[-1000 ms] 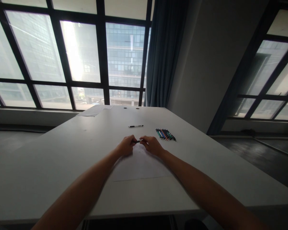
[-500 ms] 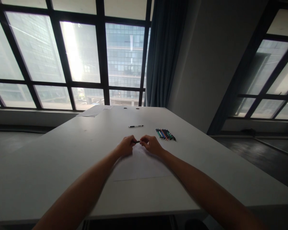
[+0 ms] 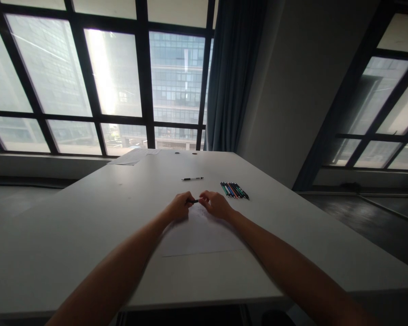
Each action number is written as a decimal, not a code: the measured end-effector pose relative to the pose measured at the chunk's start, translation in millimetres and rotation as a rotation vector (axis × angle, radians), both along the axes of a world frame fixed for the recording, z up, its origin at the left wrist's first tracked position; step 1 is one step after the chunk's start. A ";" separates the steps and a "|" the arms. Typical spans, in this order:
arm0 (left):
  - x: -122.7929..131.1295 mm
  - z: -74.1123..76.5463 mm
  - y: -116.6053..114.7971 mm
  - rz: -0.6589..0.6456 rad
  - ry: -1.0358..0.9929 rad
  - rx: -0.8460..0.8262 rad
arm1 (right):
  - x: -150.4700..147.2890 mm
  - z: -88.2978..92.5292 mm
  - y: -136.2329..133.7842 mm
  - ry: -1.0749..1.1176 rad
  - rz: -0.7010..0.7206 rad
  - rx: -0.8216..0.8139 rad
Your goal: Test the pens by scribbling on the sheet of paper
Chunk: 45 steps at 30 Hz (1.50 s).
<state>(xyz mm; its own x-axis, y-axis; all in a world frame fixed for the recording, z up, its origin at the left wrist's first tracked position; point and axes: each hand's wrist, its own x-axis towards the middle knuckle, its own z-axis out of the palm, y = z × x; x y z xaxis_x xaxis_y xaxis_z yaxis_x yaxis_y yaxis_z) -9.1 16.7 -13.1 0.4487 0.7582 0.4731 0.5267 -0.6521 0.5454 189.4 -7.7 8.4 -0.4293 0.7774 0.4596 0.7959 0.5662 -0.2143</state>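
Note:
Between my two hands lies a dark pen (image 3: 194, 201), held crosswise above a white sheet of paper (image 3: 200, 237). My left hand (image 3: 180, 206) is closed around one end of it. The fingertips of my right hand (image 3: 214, 204) pinch the other end; whether they also hold a small part is too small to tell. Faint marks show on the paper near the right hand. Just beyond the hands, a black and white pen (image 3: 192, 179) rests on the table. To the right, several pens (image 3: 234, 190) lie side by side in a row.
The white table (image 3: 98, 235) stretches away toward the windows (image 3: 118, 77). Loose papers (image 3: 131, 157) lie at its far left, and two dark round discs (image 3: 194, 154) sit at the far end. A blue curtain (image 3: 229, 81) hangs behind the table.
Both hands stay in nearly the same place, still on the dark pen. The finger positions at its right end differ very slightly.

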 end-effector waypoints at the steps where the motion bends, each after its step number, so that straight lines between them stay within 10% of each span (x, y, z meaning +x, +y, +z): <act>1: 0.2 -0.1 0.0 -0.001 0.000 0.003 | 0.5 0.0 0.3 -0.010 0.007 0.005; 14: 1.5 0.5 -1.2 0.007 0.014 0.014 | -2.2 -2.0 1.5 -0.086 0.055 0.063; 26: -6.5 12.8 -1.7 0.143 0.176 0.119 | 10.5 11.5 5.8 0.027 -0.283 0.213; 36: -4.6 23.6 -12.7 0.070 0.138 0.030 | 3.4 13.1 2.1 -0.280 -0.152 0.507; 45: -15.9 20.0 -7.6 -0.022 0.208 -0.106 | -6.1 2.3 2.5 -0.254 0.065 0.258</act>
<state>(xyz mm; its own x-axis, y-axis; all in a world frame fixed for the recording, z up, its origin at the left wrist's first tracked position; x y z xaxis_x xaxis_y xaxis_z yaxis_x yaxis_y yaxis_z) -25.0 9.0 6.9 0.5453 0.7875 0.2872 0.6209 -0.6096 0.4928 183.2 -5.2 10.7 -0.5996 0.6173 0.5093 0.7661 0.6267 0.1424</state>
